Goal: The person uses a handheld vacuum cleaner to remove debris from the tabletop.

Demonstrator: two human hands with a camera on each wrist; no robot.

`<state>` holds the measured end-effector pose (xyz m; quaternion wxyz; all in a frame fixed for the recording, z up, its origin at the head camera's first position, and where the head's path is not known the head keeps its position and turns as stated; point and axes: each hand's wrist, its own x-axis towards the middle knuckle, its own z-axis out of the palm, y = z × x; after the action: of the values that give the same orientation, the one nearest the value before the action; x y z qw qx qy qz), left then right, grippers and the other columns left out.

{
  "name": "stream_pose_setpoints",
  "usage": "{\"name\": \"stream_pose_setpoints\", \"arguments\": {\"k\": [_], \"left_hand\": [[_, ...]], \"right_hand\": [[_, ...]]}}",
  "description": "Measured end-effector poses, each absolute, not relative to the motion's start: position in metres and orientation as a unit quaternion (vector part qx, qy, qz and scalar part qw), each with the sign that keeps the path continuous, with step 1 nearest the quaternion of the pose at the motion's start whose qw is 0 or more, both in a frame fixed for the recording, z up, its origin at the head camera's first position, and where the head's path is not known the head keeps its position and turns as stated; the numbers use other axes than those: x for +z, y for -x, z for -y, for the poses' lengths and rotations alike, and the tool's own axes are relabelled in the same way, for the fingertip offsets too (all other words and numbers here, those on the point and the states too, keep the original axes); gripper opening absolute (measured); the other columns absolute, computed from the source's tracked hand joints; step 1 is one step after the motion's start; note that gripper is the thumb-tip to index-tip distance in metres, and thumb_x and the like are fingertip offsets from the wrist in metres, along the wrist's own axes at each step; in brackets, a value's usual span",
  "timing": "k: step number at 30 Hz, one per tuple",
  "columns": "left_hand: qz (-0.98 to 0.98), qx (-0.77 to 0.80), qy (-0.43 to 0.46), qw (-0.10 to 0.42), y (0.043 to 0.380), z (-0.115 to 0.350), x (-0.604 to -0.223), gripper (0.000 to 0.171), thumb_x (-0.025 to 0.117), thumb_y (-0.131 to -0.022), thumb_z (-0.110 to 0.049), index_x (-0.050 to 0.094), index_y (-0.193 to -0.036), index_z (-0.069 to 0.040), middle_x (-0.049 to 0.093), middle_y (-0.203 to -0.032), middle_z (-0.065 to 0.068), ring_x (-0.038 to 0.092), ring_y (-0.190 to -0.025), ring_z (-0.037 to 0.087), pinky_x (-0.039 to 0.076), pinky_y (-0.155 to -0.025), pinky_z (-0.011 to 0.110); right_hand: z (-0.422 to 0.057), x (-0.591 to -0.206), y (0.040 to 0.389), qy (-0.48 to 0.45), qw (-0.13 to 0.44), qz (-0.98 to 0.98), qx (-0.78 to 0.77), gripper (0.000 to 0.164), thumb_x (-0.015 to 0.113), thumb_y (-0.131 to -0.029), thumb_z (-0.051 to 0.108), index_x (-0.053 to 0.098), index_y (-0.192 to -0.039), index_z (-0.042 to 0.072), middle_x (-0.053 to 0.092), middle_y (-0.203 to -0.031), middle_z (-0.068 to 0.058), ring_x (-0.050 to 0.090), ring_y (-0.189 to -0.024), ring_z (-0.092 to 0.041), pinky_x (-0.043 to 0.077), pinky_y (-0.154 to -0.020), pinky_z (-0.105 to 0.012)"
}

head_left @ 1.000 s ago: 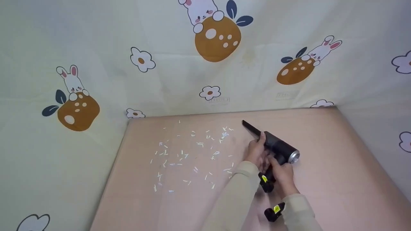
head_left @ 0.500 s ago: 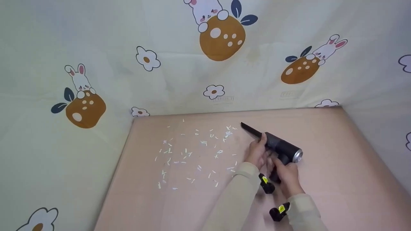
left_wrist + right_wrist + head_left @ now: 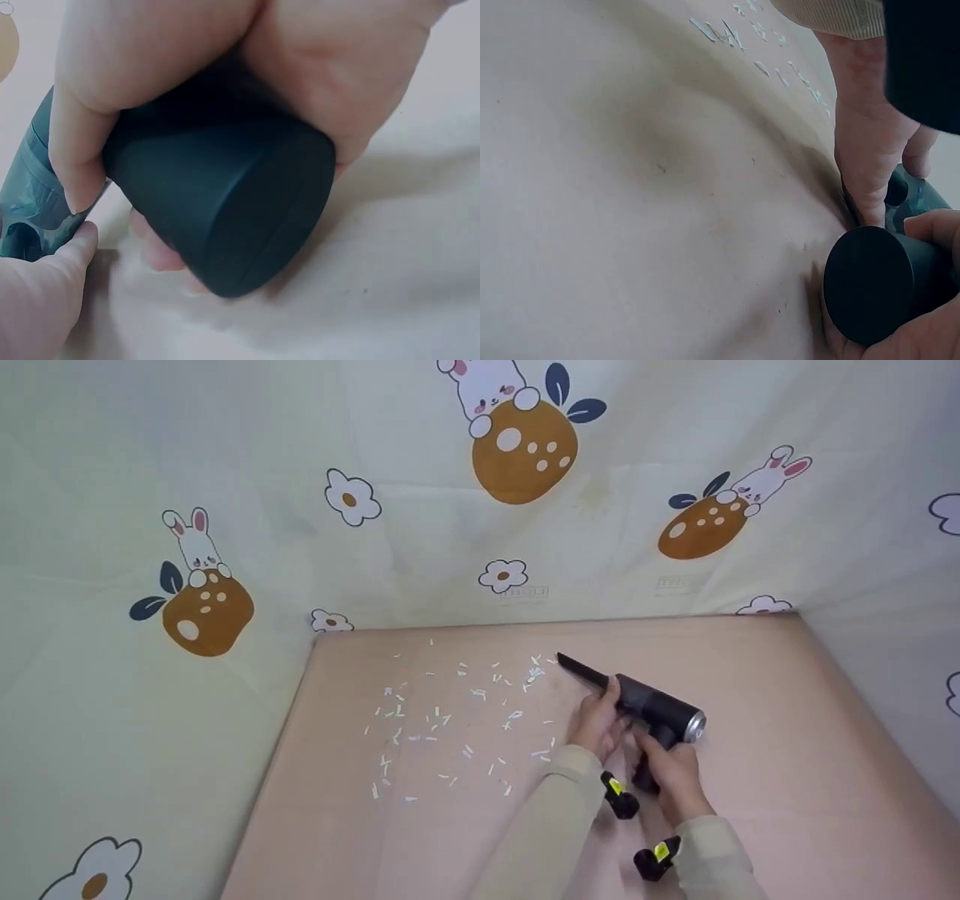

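Both hands hold a black handheld vacuum cleaner (image 3: 664,711) with a narrow nozzle (image 3: 581,669) and a silver rear end. My left hand (image 3: 595,721) grips its front part, thumb along the upper side. The right hand (image 3: 675,776) is wrapped around the handle (image 3: 645,772); in the left wrist view the handle's flat end (image 3: 274,217) faces the camera. Small pale paper scraps (image 3: 478,693) lie scattered left of the vacuum. The nozzle tip is right by the rightmost scraps near the back. In the right wrist view, more scraps (image 3: 702,30) show at the top.
A pinkish tabletop (image 3: 810,750) carries everything. Pale fabric walls (image 3: 405,555) printed with rabbits and flowers enclose it at the back and both sides. Black wrist devices (image 3: 619,797) with yellow labels sit under the sleeves (image 3: 547,817).
The nozzle tip has moved slightly left and toward me, closer to the rightmost scraps. The head view has shifted a little, so wall and scraps appear farther right. Both hands keep their hold.
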<state>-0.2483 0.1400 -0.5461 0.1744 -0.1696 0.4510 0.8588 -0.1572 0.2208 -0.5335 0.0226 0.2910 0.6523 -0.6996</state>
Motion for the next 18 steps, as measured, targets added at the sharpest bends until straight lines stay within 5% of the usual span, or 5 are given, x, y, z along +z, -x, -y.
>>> {"name": "stream_pose_setpoints", "arguments": {"k": [4,11,18], "left_hand": [[-0.459,0.854,0.172,0.172,0.2473,-0.1379,-0.5462,0.039,0.062,-0.101,-0.035,0.062,-0.123,-0.003,0.071,-0.106,0.007,0.067,-0.09,0.013,0.059,-0.082,0.022],[-0.45,0.86,0.181,0.161,0.246,-0.1363,-0.5459,0.048,0.063,-0.101,-0.033,0.056,-0.13,0.004,0.071,-0.115,0.014,0.069,-0.106,0.023,0.058,-0.098,0.037],[-0.454,0.856,0.192,0.156,0.2449,-0.1347,-0.5459,0.046,0.064,-0.1,-0.033,0.057,-0.128,0.004,0.071,-0.112,0.014,0.07,-0.101,0.023,0.06,-0.093,0.035]], "right_hand": [[-0.2203,-0.5327,0.1555,-0.3,0.031,-0.671,-0.678,0.03,0.063,-0.097,0.023,0.048,-0.108,-0.001,0.06,-0.074,-0.002,0.058,-0.065,-0.015,0.053,-0.061,-0.025],[-0.2213,-0.5315,0.1544,-0.299,0.039,-0.681,-0.667,0.033,0.062,-0.096,0.022,0.047,-0.112,-0.001,0.06,-0.079,-0.004,0.059,-0.068,-0.015,0.053,-0.063,-0.025],[-0.2231,-0.5311,0.1535,-0.297,0.053,-0.688,-0.66,0.037,0.062,-0.097,0.026,0.045,-0.117,0.0,0.06,-0.083,-0.002,0.058,-0.073,-0.015,0.053,-0.066,-0.025]]}}
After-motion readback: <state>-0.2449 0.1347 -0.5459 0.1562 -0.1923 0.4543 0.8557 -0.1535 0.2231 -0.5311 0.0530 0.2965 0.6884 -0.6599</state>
